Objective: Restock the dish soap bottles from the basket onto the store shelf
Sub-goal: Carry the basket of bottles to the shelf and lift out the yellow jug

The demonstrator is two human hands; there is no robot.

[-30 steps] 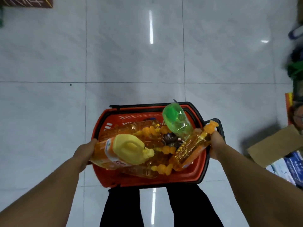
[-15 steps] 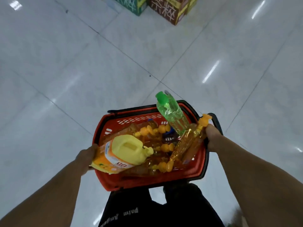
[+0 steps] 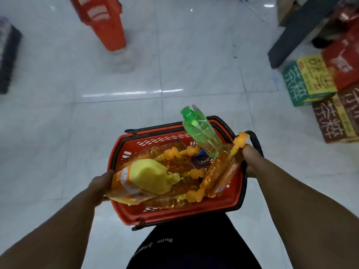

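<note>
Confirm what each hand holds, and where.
Both hold the basket: left hand on its left rim beside the jug, right hand on the right rim, thumb against an orange bottle.

Left of the red basket (image 3: 174, 213), the left hand (image 3: 101, 186) and its forearm are bare as far down as the view reaches. Right of the basket, the right hand (image 3: 252, 161) and forearm are bare likewise. Below the basket's near rim the person wears a black garment (image 3: 204, 249), plain and matt. A short curved line of small pale lettering (image 3: 153, 245) runs across it below the basket's near left corner, upside down to the camera and too blurred to read fully.
</note>
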